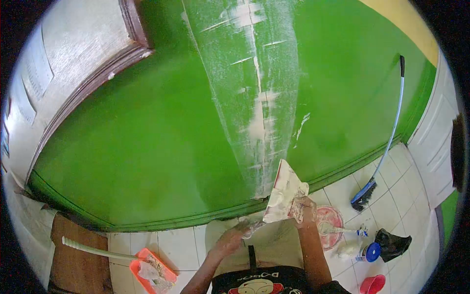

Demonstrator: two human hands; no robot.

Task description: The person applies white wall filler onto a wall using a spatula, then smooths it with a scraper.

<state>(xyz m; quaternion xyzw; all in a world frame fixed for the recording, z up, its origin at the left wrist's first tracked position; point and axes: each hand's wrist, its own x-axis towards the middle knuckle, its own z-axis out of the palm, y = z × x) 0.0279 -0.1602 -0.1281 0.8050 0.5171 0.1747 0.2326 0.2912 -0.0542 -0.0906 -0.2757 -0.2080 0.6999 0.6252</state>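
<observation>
My right hand is closed on a wide, flat board smeared with pale filler, tilted close to the base of the green wall. Just left of the board, my left hand is coated with whitish material; its fingers are too blurred to tell whether they hold anything. Up the wall in front runs a scraped strip with a vertical line of whitish filler and short cross marks.
A broom leans on the wall at right. On the tiles stand a pink-stained round lid or bucket, a blue-lidded jar, a black bag, a red cup and an orange tray. A brown board lies left.
</observation>
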